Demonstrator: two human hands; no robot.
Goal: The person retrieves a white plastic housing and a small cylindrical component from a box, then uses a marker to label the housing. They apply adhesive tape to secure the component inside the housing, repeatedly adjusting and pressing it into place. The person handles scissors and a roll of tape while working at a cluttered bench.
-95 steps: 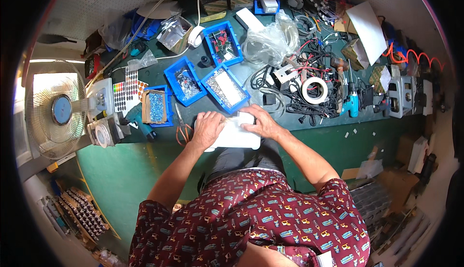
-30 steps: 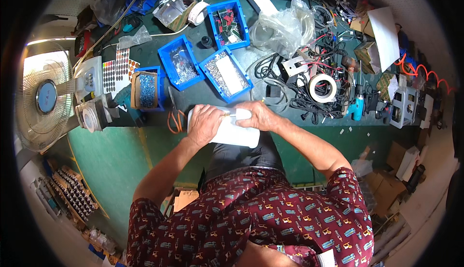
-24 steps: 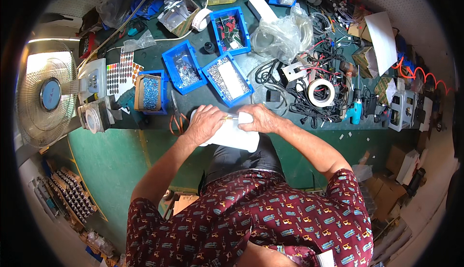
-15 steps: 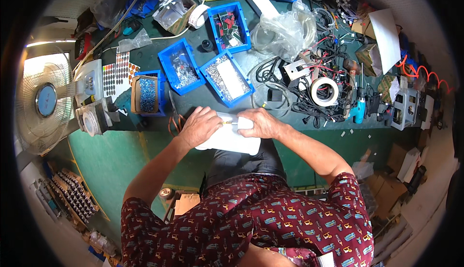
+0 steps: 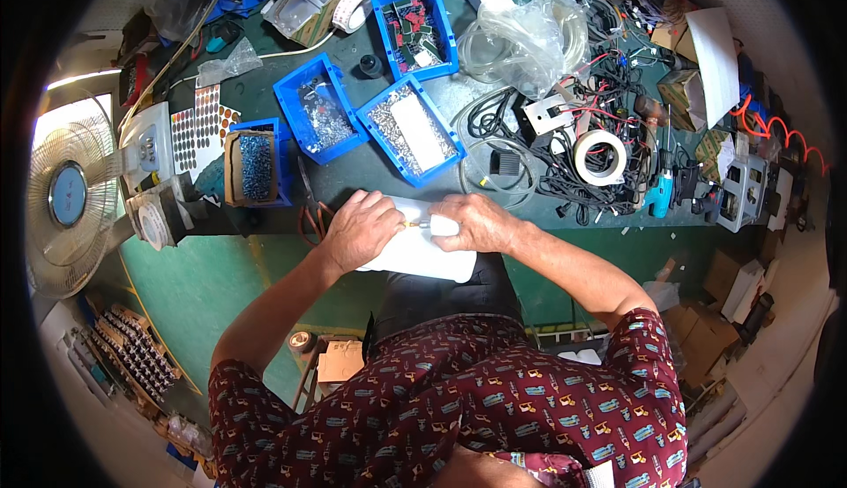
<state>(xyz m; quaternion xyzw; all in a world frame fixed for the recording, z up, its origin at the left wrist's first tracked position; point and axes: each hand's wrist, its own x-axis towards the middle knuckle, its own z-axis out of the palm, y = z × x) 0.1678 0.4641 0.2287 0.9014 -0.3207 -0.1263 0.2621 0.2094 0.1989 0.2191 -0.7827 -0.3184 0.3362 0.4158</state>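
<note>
Over my lap, at the bench's front edge, lies a smooth white piece (image 5: pixel 423 257) whose exact kind I cannot tell. My left hand (image 5: pixel 362 230) is closed over its left side, fingers curled and pointing inward. A small brass-coloured tip (image 5: pixel 411 224) shows beside those fingers. Opposite it, my right hand (image 5: pixel 476 223) is closed round a small white block-like part (image 5: pixel 444 225), with a short metal piece between it and the brass tip. What lies under my left fingers is hidden. Red-handled pliers or scissors (image 5: pixel 311 221) rest just left of my left hand.
Blue bins of small hardware (image 5: pixel 411 131) stand beyond my hands, beside another blue bin (image 5: pixel 319 108). Tangled black cables (image 5: pixel 556 183), a white tape roll (image 5: pixel 600 157) and a teal screwdriver-like tool (image 5: pixel 659 195) lie right. A fan (image 5: pixel 67 195) stands left.
My hands keep almost the same closed pose around the white piece. The view has shifted slightly, so the left-hand bins and fan sit farther left in the picture.
</note>
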